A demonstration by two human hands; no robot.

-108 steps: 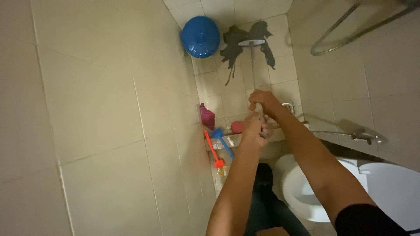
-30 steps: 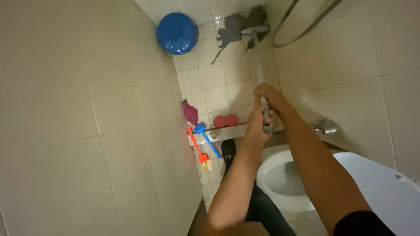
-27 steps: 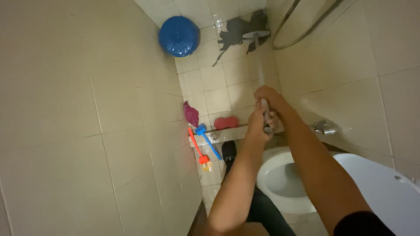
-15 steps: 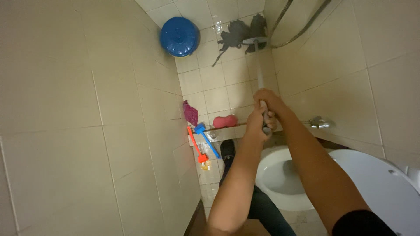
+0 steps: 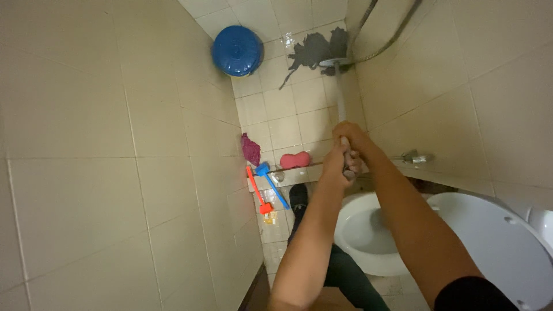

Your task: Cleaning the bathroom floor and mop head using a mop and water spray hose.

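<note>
Both our hands clenched on pale mop handle (image 5: 341,101): right hand (image 5: 349,136) higher, left hand (image 5: 339,165) just below. Dark mop head (image 5: 315,48) on wet floor tiles beside blue bucket (image 5: 237,50). Toilet bowl (image 5: 368,233) under our forearms.

tiled floor (image 5: 285,129) — a blue basin (image 5: 237,50), dark mop (image 5: 322,49), pink sponge (image 5: 295,159) and two brushes lie on it.

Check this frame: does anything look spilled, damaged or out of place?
A dark, ragged-edged patch spreads over the pale floor tiles at the mop head, like a wet area. Both hands grip the mop handle. Nothing else stands out.
</note>
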